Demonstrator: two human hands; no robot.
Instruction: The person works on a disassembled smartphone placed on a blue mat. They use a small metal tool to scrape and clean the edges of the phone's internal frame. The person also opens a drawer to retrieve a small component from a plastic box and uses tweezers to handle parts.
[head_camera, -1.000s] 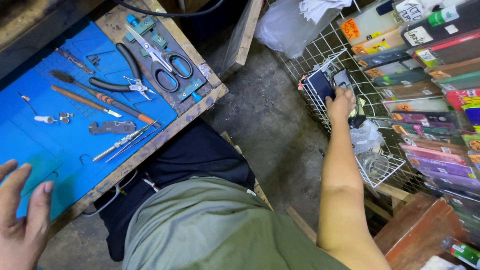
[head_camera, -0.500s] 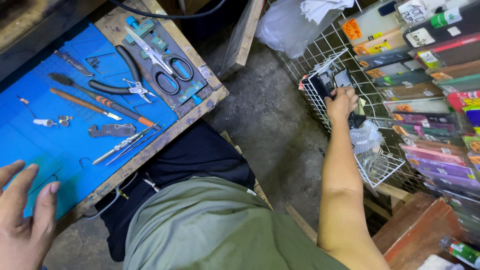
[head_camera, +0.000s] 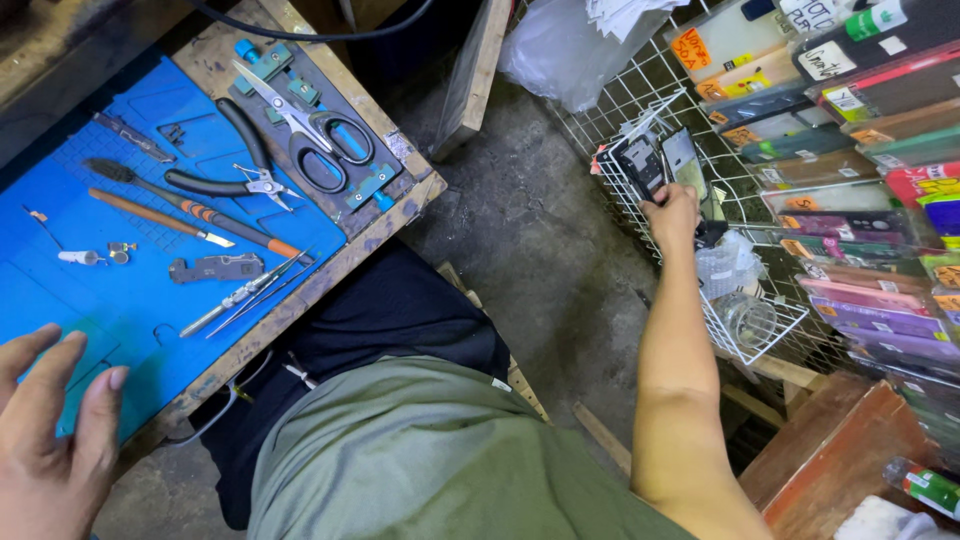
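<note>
My right hand reaches out to the right into a white wire basket and touches flat dark phone parts that stand upright in it; whether the fingers grip one I cannot tell. My left hand hovers open, fingers apart, over the near corner of a blue work mat on a small wooden table, holding nothing. On the mat lie scissors, black-handled pliers, an orange-handled screwdriver, tweezers and a small grey metal part.
Racks of coloured phone cases fill the right side behind the basket. A clear plastic bag sits in the basket. A wooden box stands at lower right. My lap in a green shirt and dark trousers fills the bottom centre, above a concrete floor.
My right hand has shifted slightly among the parts in the basket. My left hand has risen a little over the mat's corner.
</note>
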